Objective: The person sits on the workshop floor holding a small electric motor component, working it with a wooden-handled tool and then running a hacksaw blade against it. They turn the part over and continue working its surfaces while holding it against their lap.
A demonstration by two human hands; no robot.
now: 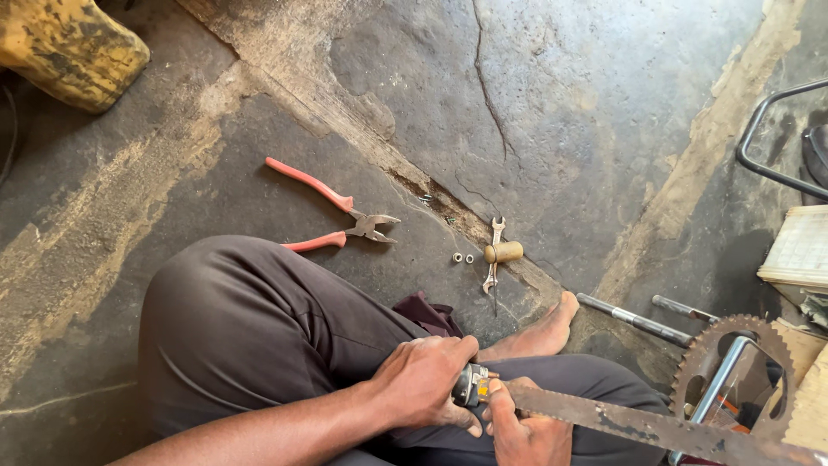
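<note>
A rusty bicycle crank arm [638, 423] with its toothed chainring [733, 367] lies across the person's lap; it looks heavy, rigid and rough, best gripped along the flat arm. The left hand [423, 380] is curled tight around a small metal part [470, 386] at the arm's end. The right hand [522, 427] pinches the arm just beside it, thumb on top.

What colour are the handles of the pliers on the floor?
Salmon pink, on the pliers, seen from the head camera.
</note>
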